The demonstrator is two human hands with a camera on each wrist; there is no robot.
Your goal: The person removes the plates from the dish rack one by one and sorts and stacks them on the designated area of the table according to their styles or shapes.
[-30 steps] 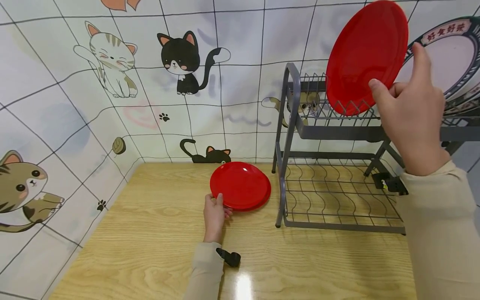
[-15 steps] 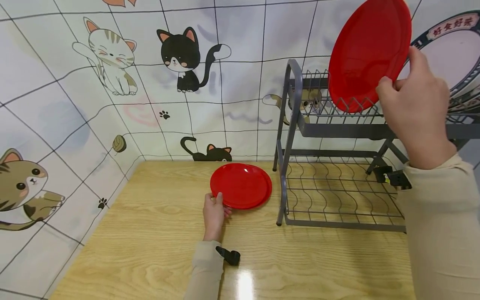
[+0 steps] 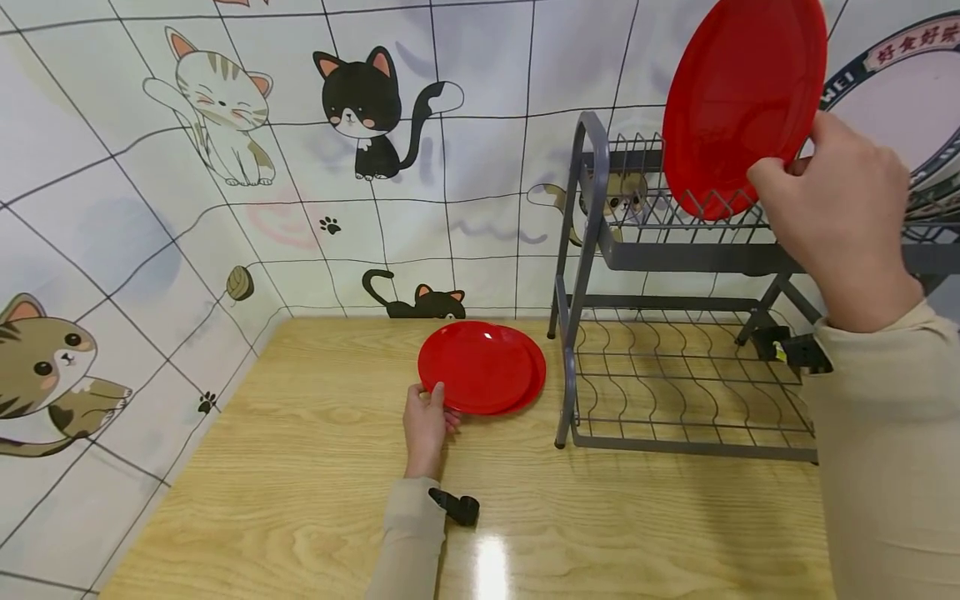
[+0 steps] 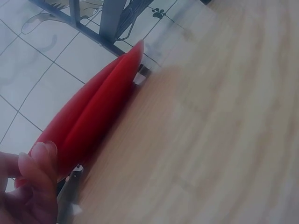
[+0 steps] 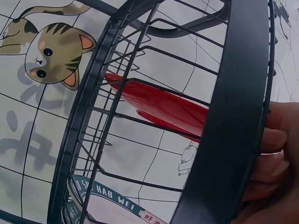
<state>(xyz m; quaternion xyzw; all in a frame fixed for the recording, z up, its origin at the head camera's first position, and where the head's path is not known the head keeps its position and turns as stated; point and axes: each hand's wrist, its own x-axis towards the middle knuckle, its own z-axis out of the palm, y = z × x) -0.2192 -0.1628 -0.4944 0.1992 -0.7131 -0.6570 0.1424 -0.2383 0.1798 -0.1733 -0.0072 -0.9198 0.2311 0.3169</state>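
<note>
In the head view my left hand (image 3: 425, 429) grips the near left rim of a red plate (image 3: 474, 367), thumb on top and fingers below. This plate overlaps another red plate (image 3: 537, 379), whose right edge shows beneath it. At upper right, my right hand (image 3: 840, 221) pinches the right edge of a red plate (image 3: 742, 108) standing upright, tilted, in the top tier of a grey dish rack (image 3: 675, 256). The left wrist view catches my fingertips (image 4: 44, 161) at the rim of the stacked plates (image 4: 93, 102). From below the rack, the right wrist view shows the upright plate (image 5: 159, 102) through the wires.
White plates with dark patterned rims (image 3: 892, 100) stand in the top tier, right of my right hand. The rack's lower wire tier (image 3: 682, 383) sits over the wooden table (image 3: 300, 500). A tiled wall (image 3: 487, 150) with cat pictures closes the back and left.
My right index finger has come down from its raised, straight position to the upright plate's edge. In the left hand, the upper plate has slid slightly left over the lower one. The head view has shifted slightly.
</note>
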